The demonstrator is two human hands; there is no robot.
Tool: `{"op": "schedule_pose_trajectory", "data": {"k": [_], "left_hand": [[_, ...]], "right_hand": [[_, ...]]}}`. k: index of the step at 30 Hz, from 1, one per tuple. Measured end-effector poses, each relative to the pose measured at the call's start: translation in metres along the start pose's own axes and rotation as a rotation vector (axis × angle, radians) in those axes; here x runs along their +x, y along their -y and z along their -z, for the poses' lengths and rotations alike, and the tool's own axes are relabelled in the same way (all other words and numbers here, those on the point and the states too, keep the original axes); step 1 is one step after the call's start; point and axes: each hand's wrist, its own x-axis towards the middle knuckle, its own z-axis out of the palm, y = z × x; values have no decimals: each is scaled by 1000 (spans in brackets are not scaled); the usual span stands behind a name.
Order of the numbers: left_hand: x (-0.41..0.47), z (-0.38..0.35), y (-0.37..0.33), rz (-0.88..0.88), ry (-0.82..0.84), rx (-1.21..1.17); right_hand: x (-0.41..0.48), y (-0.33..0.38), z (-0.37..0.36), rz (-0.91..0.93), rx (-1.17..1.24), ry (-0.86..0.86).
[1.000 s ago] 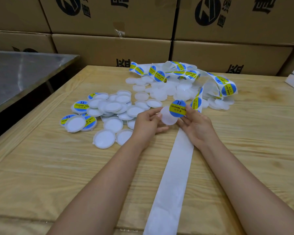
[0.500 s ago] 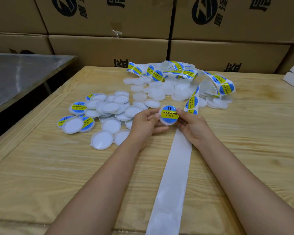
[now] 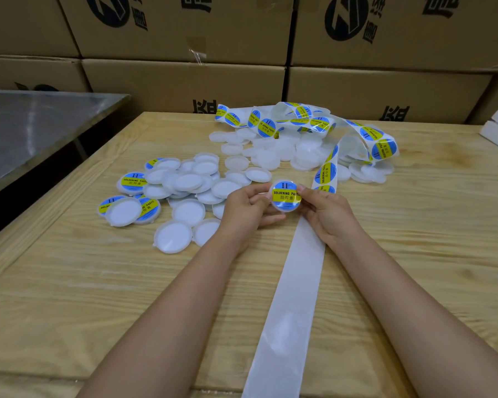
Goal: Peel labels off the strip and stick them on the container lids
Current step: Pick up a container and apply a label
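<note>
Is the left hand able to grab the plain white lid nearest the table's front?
Probably yes, once it lets go: the left hand grips the labelled lid, but that plain lid lies uncovered near its wrist.

Held lid (image 3: 285, 196): blue label, yellow band, black lettering. Loose lids (image 3: 188, 211) white. Backing strip (image 3: 293, 294) white. Table (image 3: 69, 297) pale wood grain.
</note>
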Motion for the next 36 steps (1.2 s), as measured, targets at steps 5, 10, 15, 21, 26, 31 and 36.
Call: {"op": "schedule_pose_trajectory", "data": {"k": [5,10,15,21,26,31,36], "left_hand": [[1,-1,1,7,-17,16],[3,-3,3,1,-44,47],[3,-1,5,-8,-41,58],[3,-2,4,8,-30,19],[3,-3,3,29,-27,-25],[3,-2,3,28,-21,-22],[1,-2,1,20,6,-11]], "right_hand": [[-1,-1,-1,27,-13,-11],[-1,-6,-2,109,-179,-83],[-4,-9,-2,262,-369,-172],[-12,-9,-4,465,-628,-219],[-17,-11,-10,644,-824,-230],[-18,-12,-12,671,-881,-260],[-17,-11,-10,606,-794,-271]]}}
